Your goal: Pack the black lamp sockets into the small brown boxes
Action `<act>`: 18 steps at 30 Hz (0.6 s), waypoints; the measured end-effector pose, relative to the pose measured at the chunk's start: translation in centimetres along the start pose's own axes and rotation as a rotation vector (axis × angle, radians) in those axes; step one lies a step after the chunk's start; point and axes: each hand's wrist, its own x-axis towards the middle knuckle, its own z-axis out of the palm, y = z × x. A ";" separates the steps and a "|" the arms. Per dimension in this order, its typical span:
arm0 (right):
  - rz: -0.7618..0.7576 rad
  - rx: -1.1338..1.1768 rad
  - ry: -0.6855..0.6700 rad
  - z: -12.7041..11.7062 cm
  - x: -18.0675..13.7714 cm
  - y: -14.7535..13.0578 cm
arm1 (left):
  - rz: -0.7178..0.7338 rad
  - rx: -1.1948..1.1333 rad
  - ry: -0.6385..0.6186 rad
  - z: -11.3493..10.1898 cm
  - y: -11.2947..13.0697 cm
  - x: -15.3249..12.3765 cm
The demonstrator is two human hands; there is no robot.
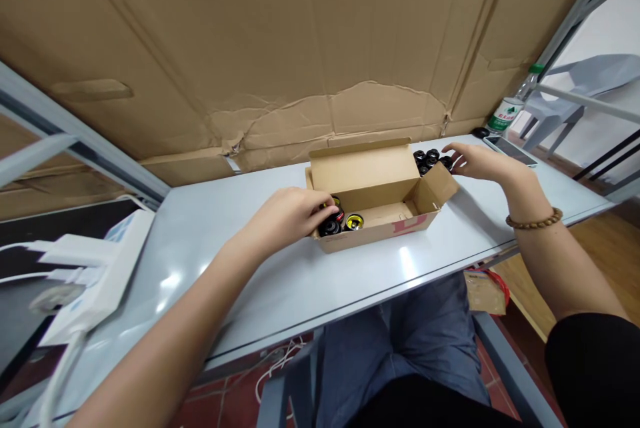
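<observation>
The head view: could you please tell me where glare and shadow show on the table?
Head view: glare makes a bright patch on the table in front of the cardboard box, with more spots toward the left; a soft shadow lies near the right hand.

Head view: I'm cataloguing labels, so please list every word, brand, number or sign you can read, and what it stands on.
No text can be read with certainty.
Water bottle: red characters and a green mark on the label; characters too small and blurred to read.
Cardboard box: a red printed mark on its front wall, too blurred to read.
White power strip: blue patches, no legible lettering.
Yellow-and-black round part: too small to tell.
</observation>
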 end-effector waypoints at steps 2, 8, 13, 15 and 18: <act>-0.028 -0.020 0.083 -0.8 -0.6 -0.5 | 0.028 0.054 0.053 0.0 0.1 0.0; -0.264 0.069 0.367 -3.0 -4.9 -11.1 | 0.196 0.144 0.439 -1.3 2.2 0.5; -0.652 0.406 0.192 -0.1 -7.1 -19.7 | 0.239 0.017 0.688 -2.1 6.7 1.8; -0.745 0.478 0.226 1.2 -7.1 -20.4 | 0.300 -0.051 0.794 -1.9 8.1 2.4; -0.759 0.545 0.287 1.6 -6.9 -19.3 | 0.282 -0.122 0.797 -1.5 8.9 2.8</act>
